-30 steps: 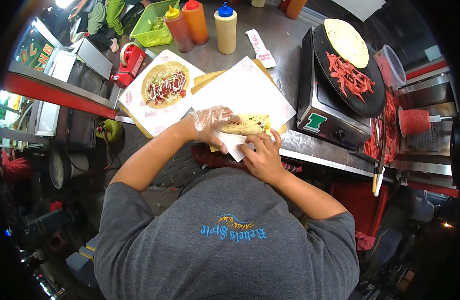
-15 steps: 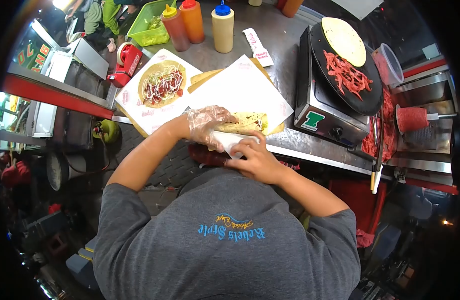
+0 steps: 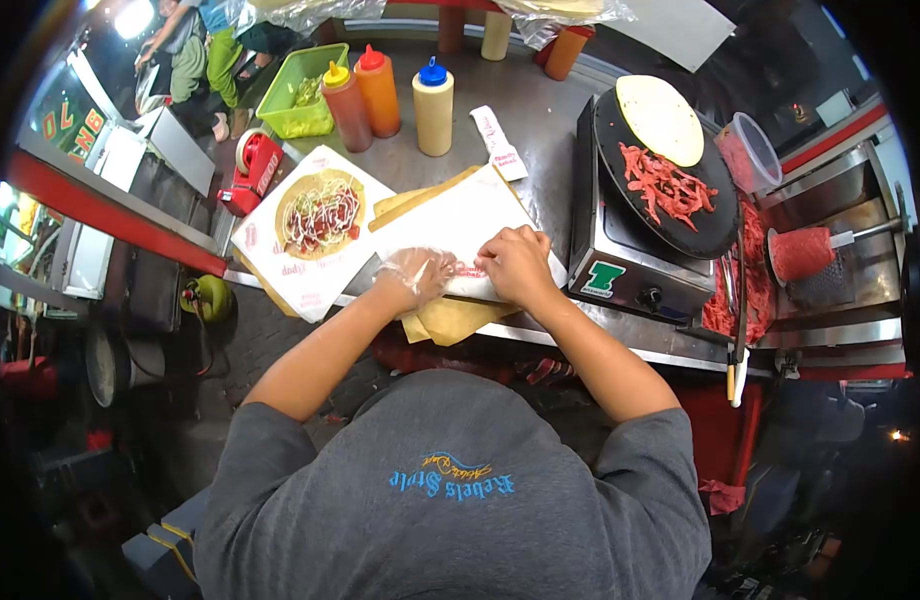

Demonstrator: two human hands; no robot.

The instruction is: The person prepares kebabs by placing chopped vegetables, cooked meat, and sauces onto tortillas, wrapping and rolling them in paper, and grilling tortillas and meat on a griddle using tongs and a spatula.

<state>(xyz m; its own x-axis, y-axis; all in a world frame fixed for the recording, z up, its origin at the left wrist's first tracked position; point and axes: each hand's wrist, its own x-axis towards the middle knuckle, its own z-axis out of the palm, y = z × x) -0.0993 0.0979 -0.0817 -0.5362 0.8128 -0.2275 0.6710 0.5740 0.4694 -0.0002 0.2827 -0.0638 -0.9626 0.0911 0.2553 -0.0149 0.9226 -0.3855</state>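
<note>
smooth white paper (image 3: 454, 225), clear crinkled plastic glove (image 3: 412, 273), shiny metal counter (image 3: 550, 130), matt black griddle (image 3: 718, 218), grey cloth shirt (image 3: 450, 540)

Stove (image 3: 635, 285) as landmark. Its front has a green label (image 3: 602, 279) with a big white character like a "Z"; tiny line below unreadable. Left of the stove, folded paper sleeve (image 3: 501, 148): red print, looks like "Family Kebab", blurry. Far left of the stove, paper sheet (image 3: 315, 290): "Kebab", red, upside down. White paper (image 3: 460, 215) just left of the stove: red print, too small. Tape dispenser (image 3: 255, 183) farther left: white lettering, unclear. Beyond it, window sign (image 3: 70, 132): red letters like "JO" and "BN", rest cut off. Nearer me than the stove, my grey shirt (image 3: 450, 430): "Rebels Style", blue, upside down; yellow script, roughly "Athletic Dept".
</note>
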